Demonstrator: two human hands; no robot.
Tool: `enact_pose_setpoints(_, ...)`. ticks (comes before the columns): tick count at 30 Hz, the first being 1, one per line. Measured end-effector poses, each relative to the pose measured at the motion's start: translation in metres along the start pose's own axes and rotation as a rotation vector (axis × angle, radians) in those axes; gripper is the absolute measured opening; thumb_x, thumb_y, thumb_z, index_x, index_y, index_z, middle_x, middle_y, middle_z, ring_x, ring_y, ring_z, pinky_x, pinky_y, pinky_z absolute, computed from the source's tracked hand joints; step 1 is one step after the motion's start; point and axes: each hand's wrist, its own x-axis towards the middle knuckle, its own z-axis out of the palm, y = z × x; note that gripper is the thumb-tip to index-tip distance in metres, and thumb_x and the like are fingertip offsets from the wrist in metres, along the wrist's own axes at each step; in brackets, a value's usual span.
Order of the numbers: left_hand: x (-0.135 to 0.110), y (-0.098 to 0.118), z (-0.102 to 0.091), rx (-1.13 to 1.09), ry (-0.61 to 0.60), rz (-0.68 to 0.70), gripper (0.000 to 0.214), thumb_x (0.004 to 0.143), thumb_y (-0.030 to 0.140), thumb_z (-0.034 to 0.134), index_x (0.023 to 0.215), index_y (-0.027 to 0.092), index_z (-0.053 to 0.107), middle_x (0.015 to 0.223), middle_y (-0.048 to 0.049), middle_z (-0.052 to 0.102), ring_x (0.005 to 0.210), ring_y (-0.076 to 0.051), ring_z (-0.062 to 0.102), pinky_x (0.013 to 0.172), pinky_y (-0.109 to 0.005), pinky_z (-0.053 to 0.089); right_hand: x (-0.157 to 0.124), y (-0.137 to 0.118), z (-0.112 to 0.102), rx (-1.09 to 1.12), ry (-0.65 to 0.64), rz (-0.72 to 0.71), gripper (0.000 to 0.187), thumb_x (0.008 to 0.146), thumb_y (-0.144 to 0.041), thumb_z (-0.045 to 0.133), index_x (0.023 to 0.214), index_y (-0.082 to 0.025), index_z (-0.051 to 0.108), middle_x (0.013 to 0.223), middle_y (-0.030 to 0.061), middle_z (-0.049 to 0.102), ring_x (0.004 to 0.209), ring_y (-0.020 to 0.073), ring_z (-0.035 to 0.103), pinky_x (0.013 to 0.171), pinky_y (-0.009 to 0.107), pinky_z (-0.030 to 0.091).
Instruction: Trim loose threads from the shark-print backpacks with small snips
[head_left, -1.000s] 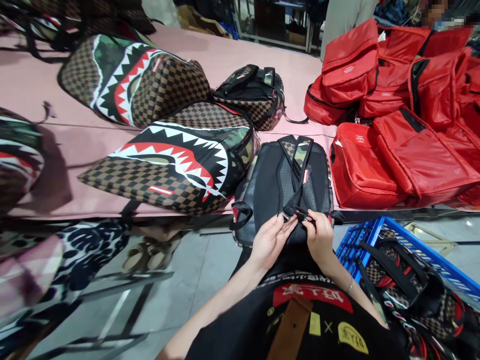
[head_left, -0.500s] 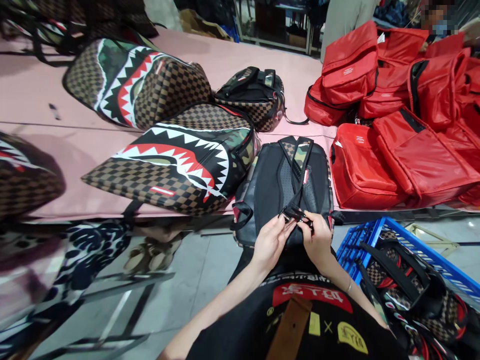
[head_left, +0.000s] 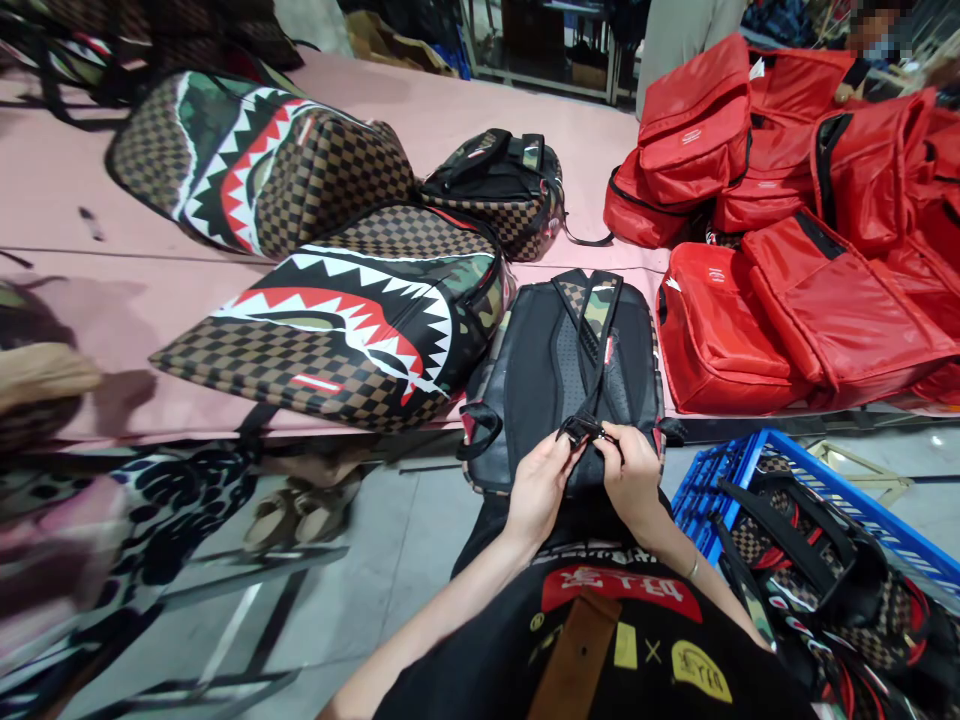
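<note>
A black backpack [head_left: 531, 360] lies back panel up at the table's near edge, its checkered and camouflage shoulder straps [head_left: 589, 320] crossed over it. The strap ends [head_left: 582, 426] come together in black webbing and what looks like a buckle. My left hand [head_left: 541, 478] pinches this webbing from the left, fingers closed. From the right, my right hand [head_left: 632, 468] grips the same strap ends with bent fingers. Both hands are close together above the backpack's lower part. The fingers partly hide the small fittings between them.
Checkered shark-mouth backpacks [head_left: 337, 330] lie left on the pink table [head_left: 480, 95]. Red bags [head_left: 855, 300] are piled right. A blue crate [head_left: 761, 445] of bags stands on the right below table height. Another person's blurred hand [head_left: 52, 375] is at far left.
The other person's hand has come into view at the left. My hands stay at the strap ends, with the black fittings turned slightly. The whole view has shifted a little.
</note>
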Motion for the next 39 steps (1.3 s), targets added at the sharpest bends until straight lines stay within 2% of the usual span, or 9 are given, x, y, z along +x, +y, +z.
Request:
enact_pose_setpoints(4, 0.002, 0.018, -0.014, 0.157, 0.049, 0.089, 0.042, 0.073, 0.038, 0.068, 0.107, 0.014, 0.063, 0.095, -0.0083, 0.070, 0.091, -0.024, 0.065, 0.092, -0.041, 0.047, 0.000, 0.012, -0.008, 0.121, 0.039, 0.156, 0.016, 0.085, -0.023, 0.048, 0.092, -0.016, 0.061, 0.086, 0.0065, 0.066, 0.078, 0.0160, 0.061, 0.073, 0.029, 0.049)
enact_pose_setpoints(8, 0.011, 0.048, -0.044, 0.534, 0.202, 0.385, 0.040, 0.078, 0.037, 0.061, 0.113, 0.018, 0.061, 0.091, -0.0047, 0.069, 0.082, -0.017, 0.066, 0.090, -0.032, 0.048, 0.000, 0.048, -0.025, 0.273, 0.123, 0.411, 0.023, 0.083, -0.029, 0.050, 0.099, -0.014, 0.058, 0.086, 0.0059, 0.064, 0.077, 0.0154, 0.061, 0.070, 0.029, 0.049)
enact_pose_setpoints(12, 0.020, 0.059, -0.058, 0.655, 0.245, 0.496, 0.031, 0.080, 0.034, 0.058, 0.107, 0.020, 0.064, 0.096, -0.0037, 0.067, 0.080, -0.016, 0.065, 0.087, -0.030, 0.048, -0.004, 0.072, -0.039, 0.352, 0.030, 0.502, 0.034, 0.078, -0.033, 0.057, 0.106, -0.012, 0.058, 0.084, 0.0060, 0.066, 0.076, 0.0161, 0.062, 0.068, 0.029, 0.050)
enact_pose_setpoints(16, 0.010, 0.056, -0.033, 0.587, 0.169, 0.464, 0.027, 0.078, 0.027, 0.061, 0.103, 0.020, 0.066, 0.098, -0.0044, 0.067, 0.084, -0.019, 0.064, 0.087, -0.032, 0.048, -0.009, 0.068, -0.038, 0.342, -0.133, 0.505, 0.035, 0.072, -0.033, 0.064, 0.103, -0.015, 0.063, 0.090, 0.0067, 0.068, 0.082, 0.0189, 0.063, 0.076, 0.033, 0.051)
enact_pose_setpoints(21, -0.002, 0.058, 0.008, 0.481, -0.364, 0.041, 0.031, 0.054, 0.008, 0.076, 0.083, 0.018, 0.072, 0.104, -0.0113, 0.066, 0.102, -0.028, 0.059, 0.093, -0.035, 0.043, -0.013, 0.053, -0.022, 0.391, -0.159, 0.570, 0.025, 0.072, -0.031, 0.063, 0.091, -0.014, 0.066, 0.087, 0.0067, 0.070, 0.080, 0.0200, 0.065, 0.080, 0.035, 0.050)
enact_pose_setpoints(27, 0.043, 0.033, -0.011, 0.625, -0.031, 0.081, 0.029, 0.065, 0.021, 0.070, 0.093, 0.016, 0.066, 0.087, -0.0056, 0.068, 0.071, -0.017, 0.063, 0.074, -0.029, 0.050, -0.016, 0.035, -0.014, 0.440, -0.225, 0.569, 0.022, 0.071, -0.026, 0.060, 0.090, -0.018, 0.069, 0.091, 0.0053, 0.070, 0.088, 0.0204, 0.063, 0.084, 0.037, 0.048)
enact_pose_setpoints(32, 0.042, 0.012, -0.024, 0.571, -0.097, -0.064, 0.060, 0.065, 0.026, 0.071, 0.119, 0.015, 0.049, 0.069, 0.0024, 0.061, 0.060, -0.011, 0.059, 0.062, -0.024, 0.048, -0.012, 0.018, -0.010, 0.794, -0.385, 0.765, 0.035, 0.073, -0.033, 0.061, 0.104, -0.016, 0.065, 0.052, -0.0054, 0.048, 0.042, 0.0072, 0.038, 0.041, 0.020, 0.034)
enact_pose_setpoints(35, 0.027, 0.016, -0.020, 0.433, -0.155, -0.067, 0.077, 0.066, 0.023, 0.071, 0.133, 0.019, 0.032, 0.083, 0.0001, 0.062, 0.073, -0.012, 0.062, 0.071, -0.024, 0.048, -0.010, 0.006, -0.019, 1.062, -0.415, 0.815, 0.045, 0.074, -0.039, 0.063, 0.112, -0.016, 0.059, 0.049, -0.0090, 0.032, 0.041, 0.0046, 0.022, 0.039, 0.019, 0.021)
enact_pose_setpoints(39, 0.017, 0.027, -0.022, 0.437, -0.148, 0.033, 0.075, 0.064, 0.017, 0.072, 0.131, 0.023, 0.039, 0.088, 0.0003, 0.058, 0.076, -0.010, 0.057, 0.072, -0.020, 0.046, -0.014, -0.011, -0.057, 1.228, -0.407, 0.777, 0.047, 0.078, -0.050, 0.055, 0.112, -0.018, 0.055, 0.063, -0.0033, 0.040, 0.044, 0.0054, 0.026, 0.042, 0.021, 0.024)
